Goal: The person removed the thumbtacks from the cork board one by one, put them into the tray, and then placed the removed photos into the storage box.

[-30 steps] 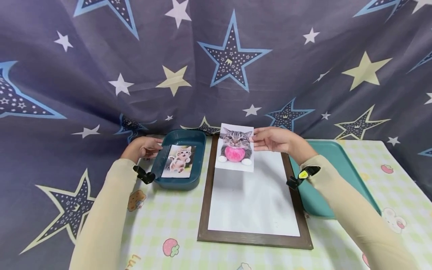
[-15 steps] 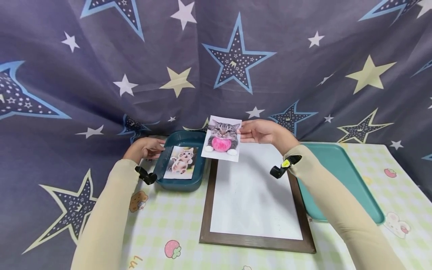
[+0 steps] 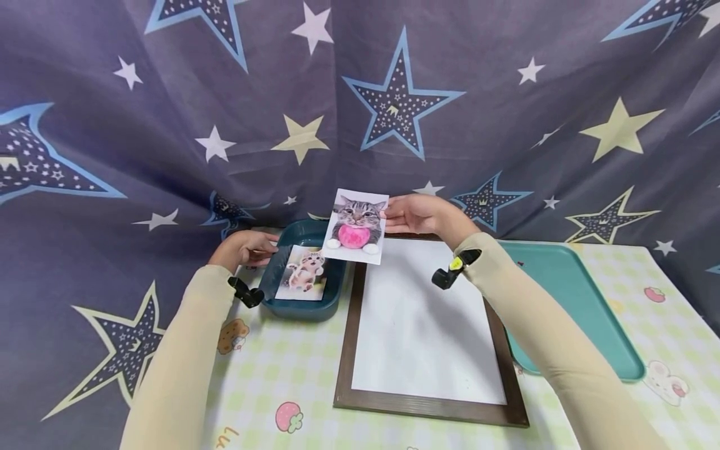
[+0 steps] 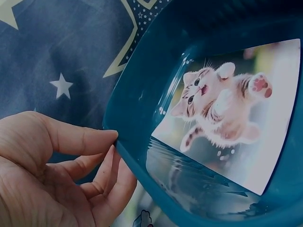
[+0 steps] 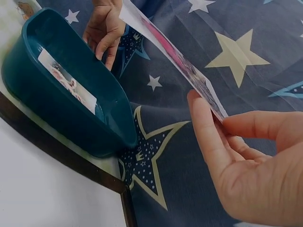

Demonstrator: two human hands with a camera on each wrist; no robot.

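Note:
My right hand [image 3: 413, 214] pinches a photo card of a grey tabby cat with a pink ball [image 3: 358, 226] by its right edge. The card is in the air, tilted, over the right side of the dark teal bin [image 3: 334, 294]. In the right wrist view, the thumb and fingertips grip the card [image 5: 182, 61] from both faces. My left hand [image 3: 247, 249] holds the bin's left rim, thumb on top and fingers outside, as the left wrist view shows. Inside the bin lies a kitten photo card [image 4: 222, 109], apparently on top of others; the stack below is partly hidden.
Right of the bin lies a brown-framed whiteboard [image 3: 422, 337] on the checked tablecloth [image 3: 253, 387]. A flat light teal tray [image 3: 585, 319] sits farther right, partly behind the right sleeve. A dark star-patterned curtain [image 3: 495, 125] hangs behind the table.
The right hand has carried the tabby cat card leftward, from above the whiteboard to above the bin's right side. The left hand has stayed on the bin's rim.

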